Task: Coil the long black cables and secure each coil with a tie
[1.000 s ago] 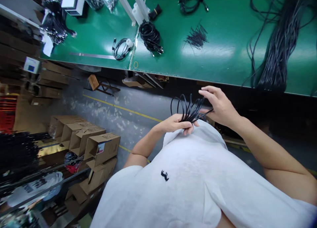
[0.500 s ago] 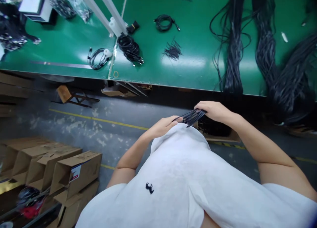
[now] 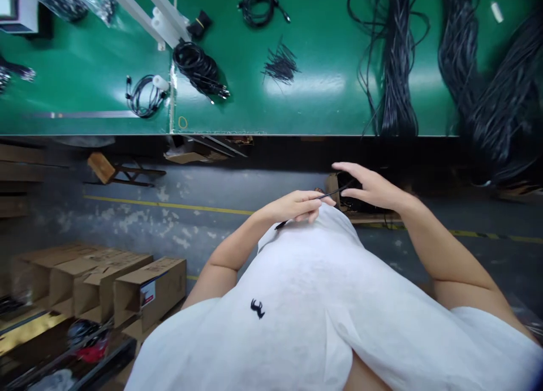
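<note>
Just in front of the white shirt, my left hand (image 3: 299,206) pinches a thin black cable (image 3: 337,192). Part of something dark also shows below that hand, near the wrist. The cable runs up and to the right, toward my right hand (image 3: 369,186). That hand has its thumb and fingers spread apart, with the cable's far stretch passing between them. Against the dark background, where the cable ends is hard to make out. Both hands are off the table, before its front edge.
On the green table (image 3: 322,111) lie long black cable bundles (image 3: 399,80), a coiled cable (image 3: 258,9), a pile of short black strands (image 3: 280,65), a thicker cable coil (image 3: 197,65) and a smaller coil (image 3: 144,97). Cardboard boxes (image 3: 163,292) stand lower left; a stool (image 3: 102,167) is beneath the table.
My right hand has opened from its grip on the bunch of black cables. Only a thin stretch now shows between the hands. The view has shifted to the right.
</note>
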Tool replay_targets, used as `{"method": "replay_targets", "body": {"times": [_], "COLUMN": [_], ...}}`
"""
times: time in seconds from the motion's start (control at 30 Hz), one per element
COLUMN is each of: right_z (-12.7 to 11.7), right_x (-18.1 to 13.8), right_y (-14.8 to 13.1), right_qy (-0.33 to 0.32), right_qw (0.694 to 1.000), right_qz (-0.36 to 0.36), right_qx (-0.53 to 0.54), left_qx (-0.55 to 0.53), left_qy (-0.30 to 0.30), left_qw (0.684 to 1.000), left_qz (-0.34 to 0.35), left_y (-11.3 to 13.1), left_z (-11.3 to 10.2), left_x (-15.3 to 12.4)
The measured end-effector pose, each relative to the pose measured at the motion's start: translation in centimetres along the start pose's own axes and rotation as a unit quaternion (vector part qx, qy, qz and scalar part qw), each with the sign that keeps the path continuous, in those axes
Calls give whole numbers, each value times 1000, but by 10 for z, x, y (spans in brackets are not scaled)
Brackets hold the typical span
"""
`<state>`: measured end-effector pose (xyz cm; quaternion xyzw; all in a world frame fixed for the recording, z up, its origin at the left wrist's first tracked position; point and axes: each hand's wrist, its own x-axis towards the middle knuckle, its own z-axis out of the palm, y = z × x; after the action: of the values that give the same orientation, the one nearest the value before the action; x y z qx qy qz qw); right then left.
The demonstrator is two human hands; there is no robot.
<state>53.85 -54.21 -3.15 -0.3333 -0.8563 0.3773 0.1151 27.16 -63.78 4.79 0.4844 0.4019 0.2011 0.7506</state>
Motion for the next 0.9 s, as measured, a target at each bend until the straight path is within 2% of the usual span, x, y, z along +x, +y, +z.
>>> {"method": "replay_targets", "body": {"times": [0.03,0.07,0.13,0.2,0.23,0.27,0.3,0.37,0.4,0.43,0.5,0.57,0.63,0.7,0.9], "right_z": [5,10,20,29,31,33,33,31,29,25,16,8,2,-1,-2], "right_x": [6,11,13,10,7,5,4,6,9,15,31,49,64,73,82], "right_y": [-8,-10,3,24,31,33,28,0,-19,-40,-76,-97,-104,-103,-88], "right_qy": [-4,-5,46,128,138,115,65,-61,-103,-118,-91,-50,-38,-35,-41], "right_qw": [998,993,986,979,981,989,997,992,983,976,973,975,976,981,988], "right_qz": [-29,-25,43,109,110,87,44,-72,-122,-157,-179,-165,-152,-140,-130], "right_qx": [63,111,153,118,78,29,-18,-79,-92,-99,-118,-142,-148,-127,68], "left_qx": [-46,-97,-194,-258,-270,-269,-256,-206,-179,-156,-126,-103,-86,-96,-183], "left_qy": [22,63,186,294,328,351,361,349,329,303,237,180,154,151,150], "left_qw": [998,992,954,899,882,874,879,906,923,937,962,977,983,982,970], "left_qz": [21,52,134,196,205,199,178,118,93,76,60,57,60,63,63], "left_y": [4,8,16,19,18,15,10,-3,-11,-19,-31,-36,-36,-33,-26], "left_z": [-7,-16,-38,-58,-65,-68,-68,-59,-52,-43,-27,-16,-12,-14,-23], "left_x": [-5,-13,-34,-55,-62,-65,-63,-49,-39,-29,-15,-9,-10,-13,-20]}}
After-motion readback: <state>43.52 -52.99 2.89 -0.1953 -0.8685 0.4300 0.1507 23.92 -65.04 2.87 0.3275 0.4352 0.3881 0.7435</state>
